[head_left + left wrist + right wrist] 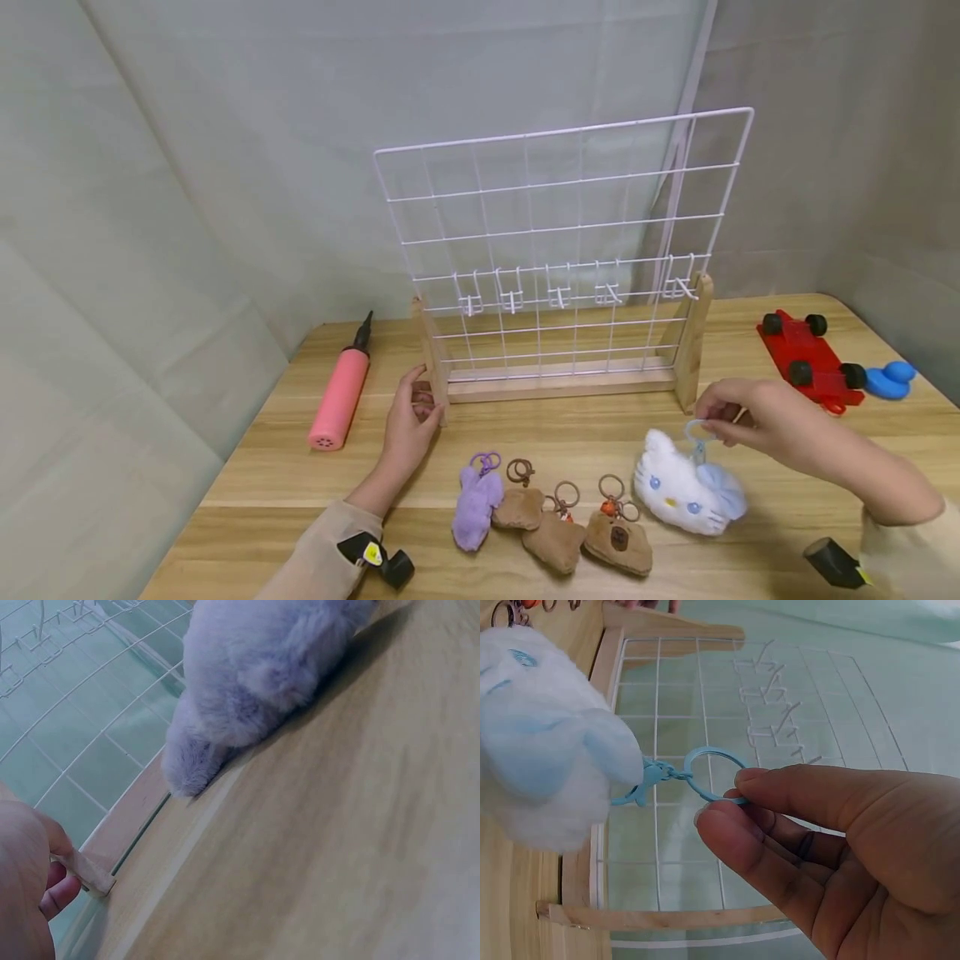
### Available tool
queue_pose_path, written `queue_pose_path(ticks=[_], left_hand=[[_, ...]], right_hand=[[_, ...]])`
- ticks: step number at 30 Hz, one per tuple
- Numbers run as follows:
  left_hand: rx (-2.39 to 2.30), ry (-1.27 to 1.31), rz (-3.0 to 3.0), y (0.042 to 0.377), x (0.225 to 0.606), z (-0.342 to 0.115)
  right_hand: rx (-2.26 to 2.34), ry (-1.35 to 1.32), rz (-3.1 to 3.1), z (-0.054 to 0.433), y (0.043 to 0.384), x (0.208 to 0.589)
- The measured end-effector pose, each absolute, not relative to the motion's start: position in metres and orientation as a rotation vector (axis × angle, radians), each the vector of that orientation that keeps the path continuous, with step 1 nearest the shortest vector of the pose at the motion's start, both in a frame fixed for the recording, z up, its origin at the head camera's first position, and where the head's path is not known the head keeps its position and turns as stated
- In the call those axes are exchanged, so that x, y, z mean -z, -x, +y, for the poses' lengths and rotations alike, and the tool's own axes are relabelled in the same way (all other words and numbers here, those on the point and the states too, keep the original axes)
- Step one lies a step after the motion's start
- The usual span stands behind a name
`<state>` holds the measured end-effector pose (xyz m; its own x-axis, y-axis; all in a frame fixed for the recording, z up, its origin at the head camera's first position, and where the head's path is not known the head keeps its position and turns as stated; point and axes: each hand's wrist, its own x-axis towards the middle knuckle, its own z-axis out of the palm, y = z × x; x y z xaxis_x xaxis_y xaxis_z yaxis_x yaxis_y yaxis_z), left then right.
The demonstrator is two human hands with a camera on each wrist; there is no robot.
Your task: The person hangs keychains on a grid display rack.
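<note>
Five hooks (558,296) on the wire rack (580,227) are all bare, so we judge the work barely begun. Our right hand (742,412) pinches the blue ring (690,766) of the white cat plush (675,492), which sits low at the surface (247,533), near the rack's right end. Our left hand (408,421) grips the left post (431,354). One purple plush (477,510) and three brown plushes (555,542) lie between, untouched.

Soft, diffuse light; dark shadow beneath the purple plush (262,667)
</note>
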<state>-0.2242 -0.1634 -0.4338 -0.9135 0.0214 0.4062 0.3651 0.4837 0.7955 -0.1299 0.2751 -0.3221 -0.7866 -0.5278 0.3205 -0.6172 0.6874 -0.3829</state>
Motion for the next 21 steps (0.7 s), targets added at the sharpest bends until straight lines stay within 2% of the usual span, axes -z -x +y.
queue_pose_path(ticks=[21], left_hand=[[1.431, 0.321, -2.381, 0.223, 0.432, -0.163]], right_hand=[[-0.517, -0.778, -2.697, 0.282, 0.145, 0.288]])
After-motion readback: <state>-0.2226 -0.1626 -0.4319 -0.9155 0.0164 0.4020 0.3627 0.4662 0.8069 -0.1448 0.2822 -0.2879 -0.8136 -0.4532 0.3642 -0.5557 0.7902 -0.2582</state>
